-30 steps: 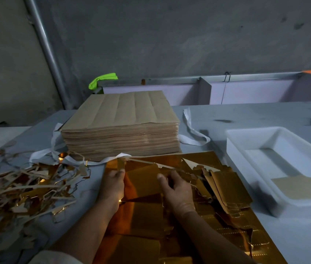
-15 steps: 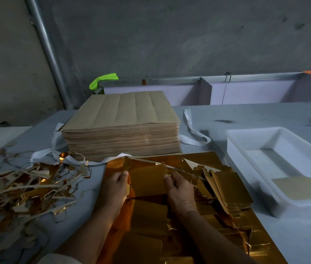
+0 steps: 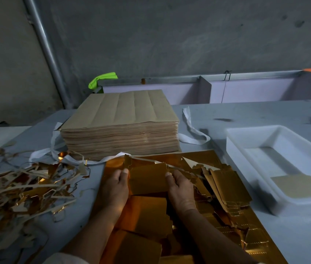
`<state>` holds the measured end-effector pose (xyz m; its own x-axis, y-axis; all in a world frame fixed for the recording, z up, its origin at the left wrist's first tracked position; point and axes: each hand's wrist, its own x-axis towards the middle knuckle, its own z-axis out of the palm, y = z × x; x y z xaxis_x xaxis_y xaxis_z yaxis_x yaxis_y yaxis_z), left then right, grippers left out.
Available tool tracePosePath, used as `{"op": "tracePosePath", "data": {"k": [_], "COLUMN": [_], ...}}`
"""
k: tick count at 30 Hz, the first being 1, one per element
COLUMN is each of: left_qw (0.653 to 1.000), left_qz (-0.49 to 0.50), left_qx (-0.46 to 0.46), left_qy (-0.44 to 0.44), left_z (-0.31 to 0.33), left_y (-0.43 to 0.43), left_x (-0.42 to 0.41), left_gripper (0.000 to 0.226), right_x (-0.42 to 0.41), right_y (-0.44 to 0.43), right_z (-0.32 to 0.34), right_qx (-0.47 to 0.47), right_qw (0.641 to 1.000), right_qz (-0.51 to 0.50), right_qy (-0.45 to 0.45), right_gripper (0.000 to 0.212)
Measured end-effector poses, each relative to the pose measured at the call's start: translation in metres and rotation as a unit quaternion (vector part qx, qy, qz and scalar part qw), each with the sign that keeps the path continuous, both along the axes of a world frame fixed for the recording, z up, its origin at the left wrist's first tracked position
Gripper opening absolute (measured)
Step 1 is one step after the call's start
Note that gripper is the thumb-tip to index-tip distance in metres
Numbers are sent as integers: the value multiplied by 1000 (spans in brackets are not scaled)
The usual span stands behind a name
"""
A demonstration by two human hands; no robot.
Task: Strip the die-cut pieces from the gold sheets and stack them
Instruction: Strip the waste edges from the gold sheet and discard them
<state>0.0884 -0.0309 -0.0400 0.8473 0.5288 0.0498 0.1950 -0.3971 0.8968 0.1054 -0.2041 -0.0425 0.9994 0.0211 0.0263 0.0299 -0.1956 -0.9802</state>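
Note:
A gold die-cut piece point(image 3: 148, 178) is lifted a little above the gold sheet point(image 3: 198, 159) that lies on the table in front of me. My left hand point(image 3: 117, 185) pinches its left edge, thumb on top. My right hand point(image 3: 179, 189) grips its right edge. A loose stack of stripped gold pieces point(image 3: 227, 187) lies fanned out just right of my right hand. More gold pieces point(image 3: 147, 216) lie between my forearms.
A tall pile of brown-backed sheets point(image 3: 120, 126) stands behind the gold sheet, with white strapping point(image 3: 190, 128) around it. Gold waste trimmings point(image 3: 17, 187) are heaped at the left. A white tray point(image 3: 246, 138) at the right holds one piece point(image 3: 299, 187).
Both hands have moved up and apart to the side edges of the gold piece and raised it off the sheet. The stack and tray have not moved.

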Motion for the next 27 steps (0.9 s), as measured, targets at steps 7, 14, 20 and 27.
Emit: {"op": "tracePosePath", "data": {"k": [7, 14, 20, 27], "left_qw": [1000, 1000, 1000, 997], "left_qz": [-19, -23, 5, 62], "left_qx": [0, -4, -3, -31], "left_qy": [-13, -21, -13, -27], "left_z": [3, -1, -7, -11], "left_y": [-2, -1, 4, 6], "left_x": [-3, -2, 3, 8], "left_gripper": [41, 41, 35, 33], "right_x": [3, 3, 3, 0], "right_y": [-1, -1, -1, -3], "right_z": [-1, -1, -1, 4], "right_qx": [7, 2, -10, 33], "right_qw": [1000, 1000, 1000, 999], "right_qz": [-10, -11, -15, -27], "right_qy": [12, 9, 1, 12], "right_gripper": [24, 25, 22, 22]}}
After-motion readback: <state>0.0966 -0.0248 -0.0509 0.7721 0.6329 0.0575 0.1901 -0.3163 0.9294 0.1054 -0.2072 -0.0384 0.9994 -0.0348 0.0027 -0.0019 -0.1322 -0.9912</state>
